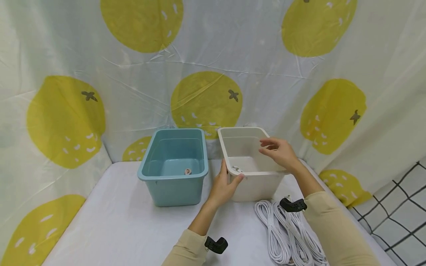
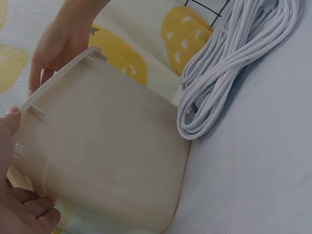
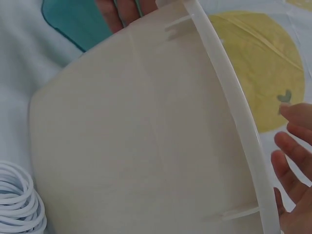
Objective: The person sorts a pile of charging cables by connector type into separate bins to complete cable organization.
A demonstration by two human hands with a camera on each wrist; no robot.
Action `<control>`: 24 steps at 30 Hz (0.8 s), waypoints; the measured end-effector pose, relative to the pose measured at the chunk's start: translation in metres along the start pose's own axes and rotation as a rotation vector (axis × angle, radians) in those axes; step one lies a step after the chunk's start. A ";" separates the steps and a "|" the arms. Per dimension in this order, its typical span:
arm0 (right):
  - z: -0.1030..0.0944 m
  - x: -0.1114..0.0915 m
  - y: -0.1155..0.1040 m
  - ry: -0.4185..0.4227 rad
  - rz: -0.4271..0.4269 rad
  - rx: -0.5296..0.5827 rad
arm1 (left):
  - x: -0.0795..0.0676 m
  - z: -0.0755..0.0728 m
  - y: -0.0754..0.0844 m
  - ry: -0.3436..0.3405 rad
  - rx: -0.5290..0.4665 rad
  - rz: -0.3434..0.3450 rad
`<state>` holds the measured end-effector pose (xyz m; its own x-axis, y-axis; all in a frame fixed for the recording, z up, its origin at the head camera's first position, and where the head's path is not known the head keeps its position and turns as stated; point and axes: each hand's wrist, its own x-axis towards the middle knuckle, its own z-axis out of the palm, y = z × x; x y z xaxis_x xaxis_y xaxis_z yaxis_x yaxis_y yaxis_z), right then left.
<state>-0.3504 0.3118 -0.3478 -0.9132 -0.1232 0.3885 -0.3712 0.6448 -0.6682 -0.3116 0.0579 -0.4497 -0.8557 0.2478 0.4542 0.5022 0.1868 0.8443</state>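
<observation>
Both hands were on the white bin (image 1: 253, 166), and the grip differed side to side: the left hand (image 1: 223, 187) clasped the near left corner, thumb hooked over the rim and fingers spread on the outer wall, while the right hand (image 1: 279, 150) hovered at the right rim with fingers loosely bent, seemingly touching the edge rather than clamping it; whether those fingers truly pinched the rim could not be told. Holding the bin at two opposite edges probably served to steady it or shift it squarely. It stood on the white-covered worktop (image 1: 110, 221), just beside the blue bin (image 1: 173, 166) and apart from it by a narrow gap, both open tops facing up. A small round object (image 1: 188, 171) lay on the blue bin's floor; something small and dark lay inside the white one, too unclear to name. Coils of white cable (image 1: 286, 232) lay on the worktop just in front of the white bin, near the right forearm. A sheet printed with yellow fruit (image 1: 206, 99) hung behind as a backdrop.
</observation>
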 end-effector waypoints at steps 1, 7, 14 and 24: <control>-0.001 -0.001 0.000 0.004 -0.005 -0.003 | 0.000 0.000 0.000 0.000 0.002 0.001; -0.005 -0.011 -0.001 0.002 -0.030 0.019 | 0.000 0.001 0.000 -0.002 0.006 0.000; -0.007 -0.032 -0.005 0.025 -0.086 0.036 | -0.001 0.002 -0.001 -0.004 0.010 -0.018; -0.011 -0.058 -0.005 0.006 -0.105 0.075 | -0.001 0.001 0.000 -0.011 0.000 -0.027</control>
<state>-0.2943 0.3241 -0.3603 -0.8678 -0.1823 0.4622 -0.4762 0.5707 -0.6690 -0.3102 0.0582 -0.4503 -0.8674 0.2529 0.4286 0.4793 0.1932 0.8561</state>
